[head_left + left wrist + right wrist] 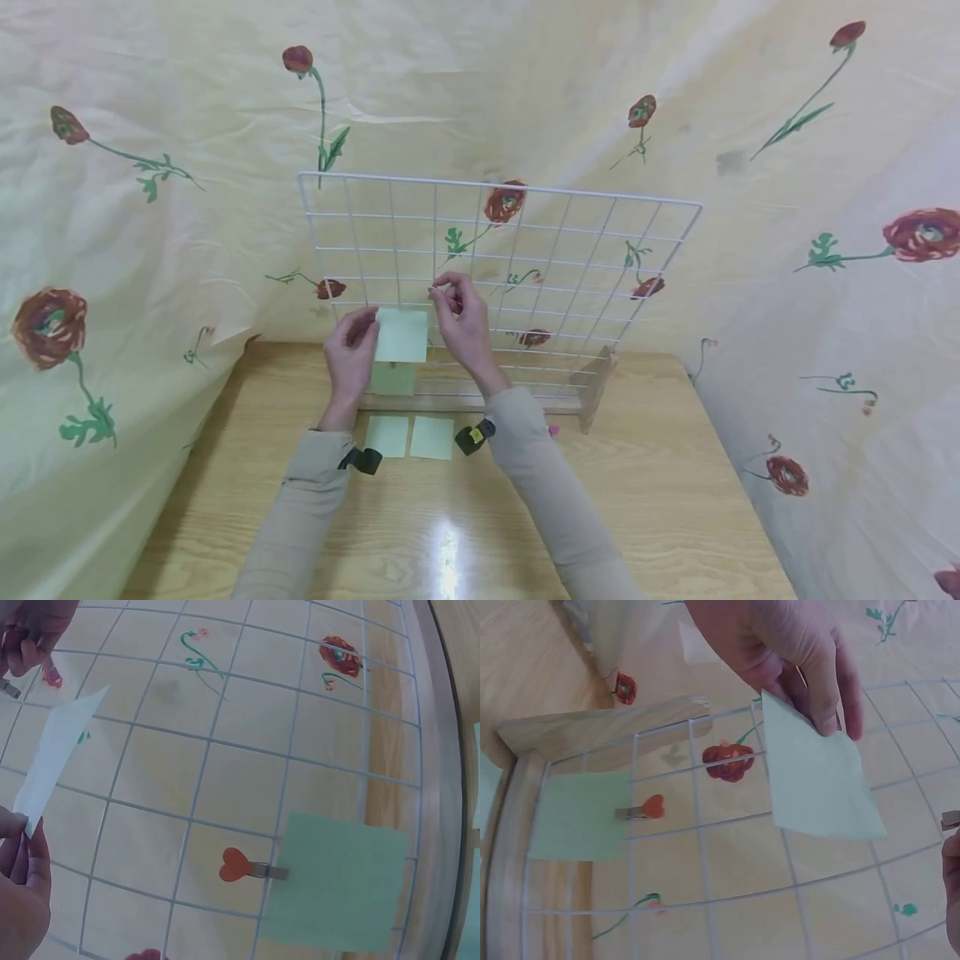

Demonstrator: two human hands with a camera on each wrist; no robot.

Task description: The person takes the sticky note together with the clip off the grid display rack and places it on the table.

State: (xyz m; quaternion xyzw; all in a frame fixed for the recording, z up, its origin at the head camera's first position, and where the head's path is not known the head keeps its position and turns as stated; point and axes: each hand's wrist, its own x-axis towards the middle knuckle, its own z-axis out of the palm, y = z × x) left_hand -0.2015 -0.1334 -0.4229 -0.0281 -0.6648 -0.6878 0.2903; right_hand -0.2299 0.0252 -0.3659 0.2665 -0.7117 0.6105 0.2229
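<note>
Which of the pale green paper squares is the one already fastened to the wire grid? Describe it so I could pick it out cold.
Start at the white wire grid standing in its wooden base on the table. Low on its left side, under the paper square held by the left hand, hangs a green paper square. Alone among the squares, it is clipped on by a small peg with a red heart; two more lie loose on the table.
</note>
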